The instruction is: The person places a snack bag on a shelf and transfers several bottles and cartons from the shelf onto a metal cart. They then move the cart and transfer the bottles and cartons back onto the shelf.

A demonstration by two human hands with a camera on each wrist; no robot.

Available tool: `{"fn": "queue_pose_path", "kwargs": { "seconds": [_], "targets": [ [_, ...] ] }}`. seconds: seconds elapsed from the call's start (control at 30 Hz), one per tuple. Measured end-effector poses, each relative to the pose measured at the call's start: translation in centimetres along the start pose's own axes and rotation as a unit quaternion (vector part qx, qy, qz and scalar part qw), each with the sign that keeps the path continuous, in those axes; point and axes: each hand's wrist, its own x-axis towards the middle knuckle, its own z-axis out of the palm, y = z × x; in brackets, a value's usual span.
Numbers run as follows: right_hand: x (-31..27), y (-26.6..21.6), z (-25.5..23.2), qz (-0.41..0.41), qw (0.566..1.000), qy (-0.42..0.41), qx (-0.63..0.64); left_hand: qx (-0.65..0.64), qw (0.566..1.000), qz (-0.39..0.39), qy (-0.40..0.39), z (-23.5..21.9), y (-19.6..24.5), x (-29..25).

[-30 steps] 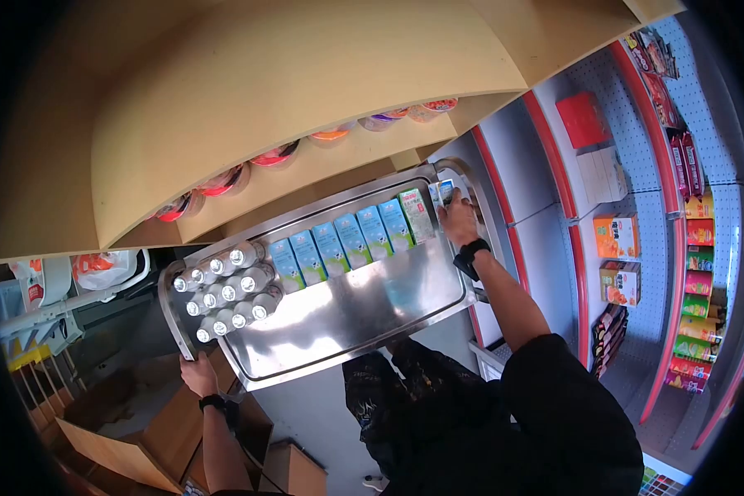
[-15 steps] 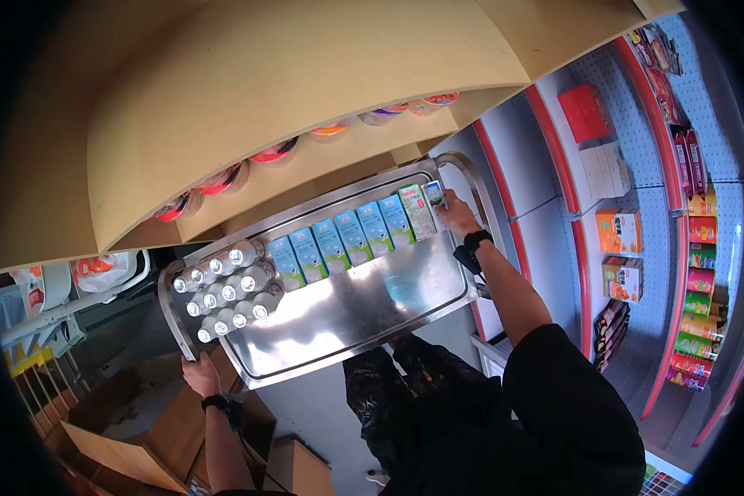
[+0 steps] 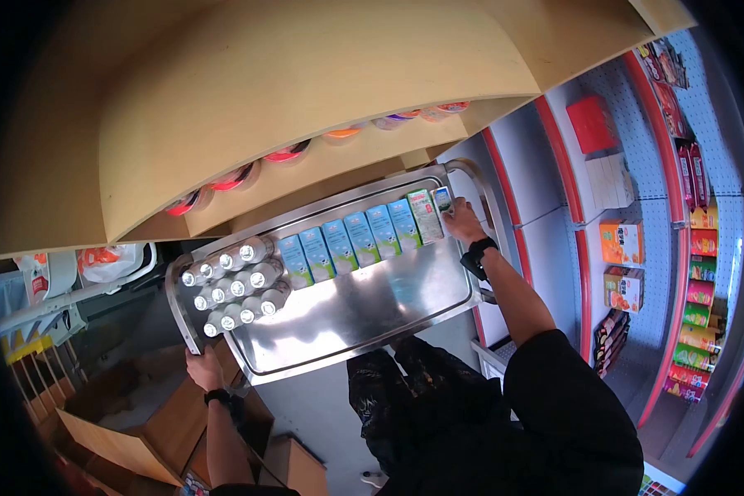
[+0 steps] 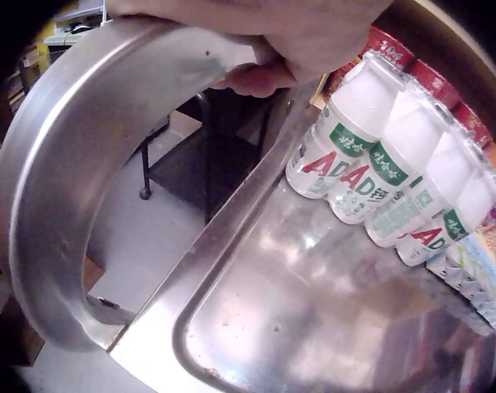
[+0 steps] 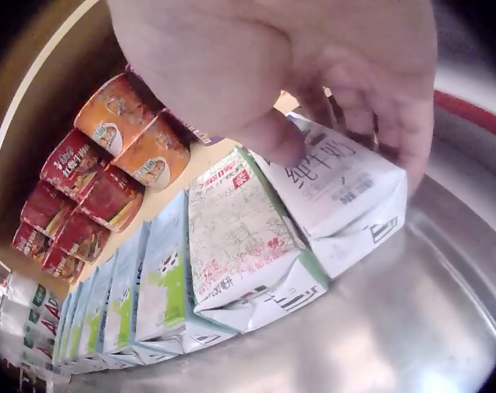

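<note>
On the steel cart tray (image 3: 364, 310), seen from the head camera, stand two groups of goods. At its left end is a block of small white bottles (image 3: 233, 288); I count eleven caps in three rows, though the fisheye edge makes that number unsure. Along the far rim runs a row of seven milk cartons (image 3: 364, 234): five blue ones, then a green one, then the end carton (image 3: 442, 199) at the right corner. The right hand (image 3: 464, 221) reaches with the arm stretched forward and rests on that end carton. The left hand (image 3: 204, 369) is low at the tray's left end, arm straight, at the cart handle (image 3: 178, 303). Above the tray, a wooden shelf (image 3: 306, 99) carries a line of sealed cups (image 3: 283, 154).

From the left wrist camera, the left hand (image 4: 272, 33) wraps its fingers over the curved cart handle (image 4: 60, 205), clenched round the tube. Four bottles (image 4: 379, 176) with green and red labels stand in a row just beside it on the tray (image 4: 297, 327).

From the right wrist camera, the right hand (image 5: 289, 65) grasps the end carton (image 5: 338, 192), thumb on its front face and fingers over the far side. The carton stands on the tray (image 5: 412, 327), touching the green carton (image 5: 240, 237) beside it. Red and orange cups (image 5: 109, 164) lie behind the row.
</note>
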Motion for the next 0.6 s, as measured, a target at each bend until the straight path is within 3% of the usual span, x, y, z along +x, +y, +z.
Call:
{"fn": "queue_pose_path", "kwargs": {
  "seconds": [0.03, 0.1, 0.17, 0.23, 0.37, 0.47, 0.6],
  "targets": [
    [-0.9, -0.8, -0.6, -0.006, 0.999, 0.027, 0.015, 0.000, 1.000, 0.003, -0.004, -0.6, 0.7, -0.2],
    [-2.3, -1.9, -1.1, -0.147, 0.979, 0.143, 0.008, -0.018, 1.000, 0.011, 0.006, -0.5, 0.6, -0.3],
    [-3.7, -3.8, -2.1, -0.240, 0.958, 0.151, 0.027, -0.056, 0.998, -0.001, 0.002, -1.6, 2.0, -1.2],
    [-5.1, -6.4, -2.5, -0.290, 0.947, 0.122, 0.065, -0.039, 0.999, -0.015, 0.035, -0.9, 1.6, -1.0],
    [-7.0, -13.9, -3.0, -0.398, 0.909, 0.071, 0.096, -0.023, 0.999, -0.040, 0.012, -1.0, 1.6, -0.8],
    [-8.1, -20.3, -1.7, -0.433, 0.880, -0.028, 0.195, -0.011, 0.999, -0.052, 0.006, -1.3, 2.0, -0.9],
    [-9.1, -27.4, 1.5, -0.439, 0.869, -0.098, 0.207, -0.018, 0.998, -0.060, -0.001, -1.6, 2.1, -0.9]
  ]
}}
